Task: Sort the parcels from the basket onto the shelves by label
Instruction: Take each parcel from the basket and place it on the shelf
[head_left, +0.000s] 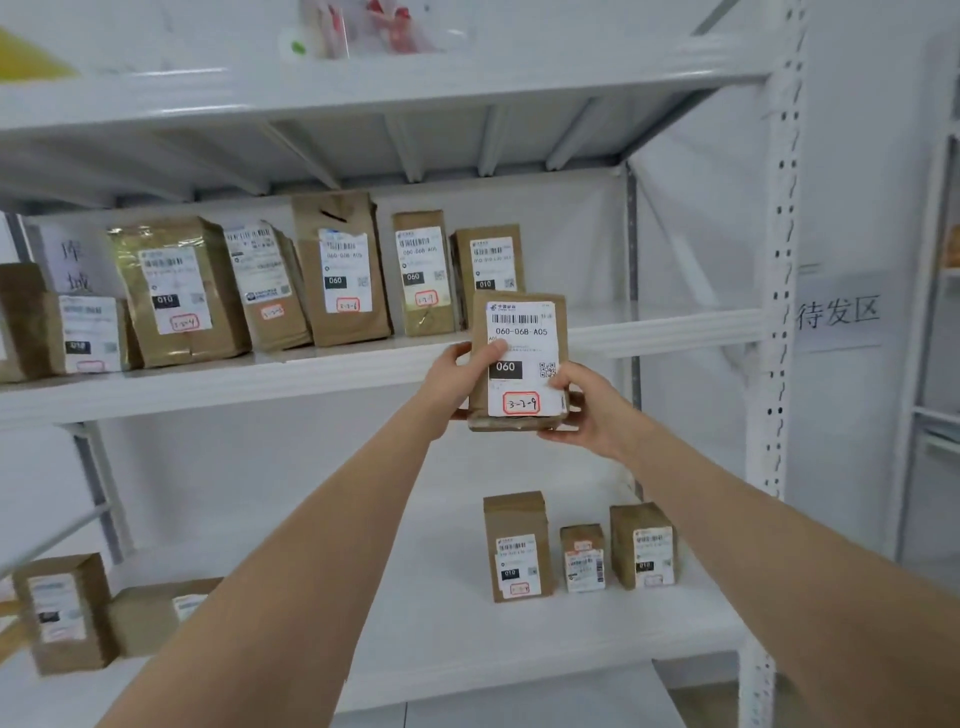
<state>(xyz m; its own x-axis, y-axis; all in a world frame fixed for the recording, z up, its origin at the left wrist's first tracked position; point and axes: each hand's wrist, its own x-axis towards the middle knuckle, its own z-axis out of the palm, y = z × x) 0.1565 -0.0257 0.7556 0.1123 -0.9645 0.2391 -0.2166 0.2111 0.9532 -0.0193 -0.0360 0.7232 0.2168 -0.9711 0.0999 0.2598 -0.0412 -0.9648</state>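
both hands, the left hand (451, 383) and the right hand (589, 410), grip the upright kraft parcel (517, 358) labelled 3-2-9, just in front of the middle shelf (675, 325); the free gap beside the parcel row (322, 280) lies straight ahead, nearer the right hand.

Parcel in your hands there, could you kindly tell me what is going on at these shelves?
A person holds a brown parcel upright in both hands, the left hand at its left edge and the right hand at its lower right corner. Its label, marked 060 and 3-2-9, faces the camera. It is in front of the middle shelf, just right of a row of standing parcels, not yet set down.
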